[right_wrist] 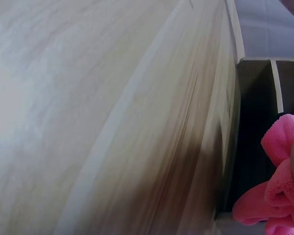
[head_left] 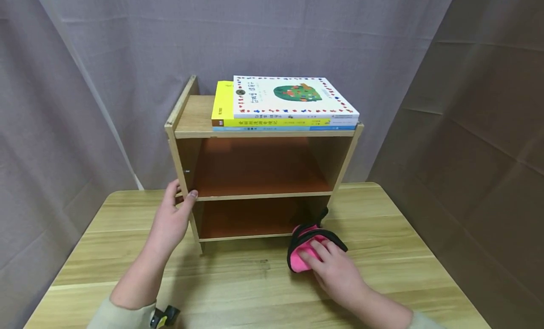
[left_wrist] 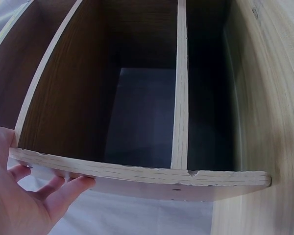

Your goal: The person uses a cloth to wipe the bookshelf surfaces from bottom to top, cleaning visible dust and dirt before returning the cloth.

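Observation:
A small wooden bookshelf (head_left: 259, 195) with two open compartments stands on the table. My left hand (head_left: 172, 223) grips its left side panel, thumb over the front edge and fingers round the outside. The left wrist view shows that same grip on the panel's edge (left_wrist: 127, 171), with the fingertips against the outer face. A pink cloth with black edging (head_left: 302, 259) is bunched in my right hand (head_left: 337, 274), in front of the shelf's lower right corner. Soft folds of the pink cloth (right_wrist: 279, 193) fill the corner of the right wrist view, where most of the right hand is hidden.
On the shelf top lie a white book (head_left: 293, 95) with a green picture, a yellow book (head_left: 222, 102) and a blue book (head_left: 259, 128), stacked. The light wooden table (head_left: 238, 291) extends round the shelf. Grey curtains (head_left: 272, 31) hang behind and at both sides.

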Demonstrator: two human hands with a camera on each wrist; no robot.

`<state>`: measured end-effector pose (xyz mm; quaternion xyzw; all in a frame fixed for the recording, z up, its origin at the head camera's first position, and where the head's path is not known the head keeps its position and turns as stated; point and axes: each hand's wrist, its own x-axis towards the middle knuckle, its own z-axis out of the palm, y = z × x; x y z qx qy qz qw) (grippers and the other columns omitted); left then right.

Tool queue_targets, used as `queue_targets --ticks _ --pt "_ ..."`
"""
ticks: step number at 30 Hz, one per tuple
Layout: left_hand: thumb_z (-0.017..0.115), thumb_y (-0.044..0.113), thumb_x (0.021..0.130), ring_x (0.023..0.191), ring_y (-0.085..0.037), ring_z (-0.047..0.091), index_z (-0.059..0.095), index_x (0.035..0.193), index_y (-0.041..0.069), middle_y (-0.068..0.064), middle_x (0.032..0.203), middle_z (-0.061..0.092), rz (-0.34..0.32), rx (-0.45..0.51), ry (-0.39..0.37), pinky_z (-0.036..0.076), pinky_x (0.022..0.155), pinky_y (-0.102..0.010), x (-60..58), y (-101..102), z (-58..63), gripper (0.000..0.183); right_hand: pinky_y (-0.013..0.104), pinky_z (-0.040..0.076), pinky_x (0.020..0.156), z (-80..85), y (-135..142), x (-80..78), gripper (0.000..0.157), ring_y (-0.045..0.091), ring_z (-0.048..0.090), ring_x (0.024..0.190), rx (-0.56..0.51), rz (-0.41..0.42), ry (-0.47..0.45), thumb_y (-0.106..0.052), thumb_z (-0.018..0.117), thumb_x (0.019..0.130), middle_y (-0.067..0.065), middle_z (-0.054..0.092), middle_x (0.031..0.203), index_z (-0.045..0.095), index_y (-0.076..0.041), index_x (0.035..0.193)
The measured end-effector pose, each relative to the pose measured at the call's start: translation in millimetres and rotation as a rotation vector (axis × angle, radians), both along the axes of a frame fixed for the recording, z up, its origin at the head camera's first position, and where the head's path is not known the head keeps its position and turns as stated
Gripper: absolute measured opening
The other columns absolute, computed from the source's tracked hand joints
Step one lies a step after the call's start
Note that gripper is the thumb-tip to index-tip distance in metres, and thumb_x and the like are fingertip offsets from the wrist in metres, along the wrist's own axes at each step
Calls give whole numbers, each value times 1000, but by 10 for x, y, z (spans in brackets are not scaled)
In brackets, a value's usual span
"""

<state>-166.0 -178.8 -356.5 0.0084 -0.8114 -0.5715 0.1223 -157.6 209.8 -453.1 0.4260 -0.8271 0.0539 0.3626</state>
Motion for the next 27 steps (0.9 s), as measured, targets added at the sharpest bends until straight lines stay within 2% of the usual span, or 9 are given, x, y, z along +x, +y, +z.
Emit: queue_targets --ticks 8,15,17,20,23,27 --pt "51 47 101 131 -35 43 37 146 21 -12 148 40 3 -1 3 43 98 -56 4 2 0 54 43 54 77 25 -161 -2 41 31 59 97 -24 67 10 -19 31 107 8 63 114 71 -17 115" --pt "50 49 101 130 -35 43 37 146 21 -12 148 40 15 -6 4 42 98 -56 -9 0 -26 54 44 54 81 49 -315 -15 45 31 59 99 20 84 -6 -21 27 107 9 63 117 70 -19 116" --pt "49 50 101 131 -35 43 37 146 21 -12 148 39 17 -6 0 42 98 -56 -8 -1 -26 55 44 54 81 44 -370 -17 38 31 59 99 32 90 -13 -20 34 106 8 63 117 70 -19 117" --pt "49 50 101 131 -34 43 37 146 21 -11 148 40 21 -10 -1 42 98 -56 -5 1 -25 55 44 55 80 33 -455 -25 28 30 59 100 47 98 -19 -14 56 94 7 63 118 69 -21 118" --pt "49 50 101 130 -34 44 38 145 22 -11 148 41 29 -16 -2 43 97 -56 -5 7 -23 54 43 55 76 18 -543 -33 43 28 59 100 65 95 -21 -11 73 76 6 63 118 69 -22 118" --pt "48 52 100 131 -34 44 37 146 23 -10 148 41 31 -27 -6 43 97 -57 -8 18 -23 55 41 55 73 3 -663 -46 48 27 58 101 79 90 -31 -9 76 73 5 62 120 68 -23 118"
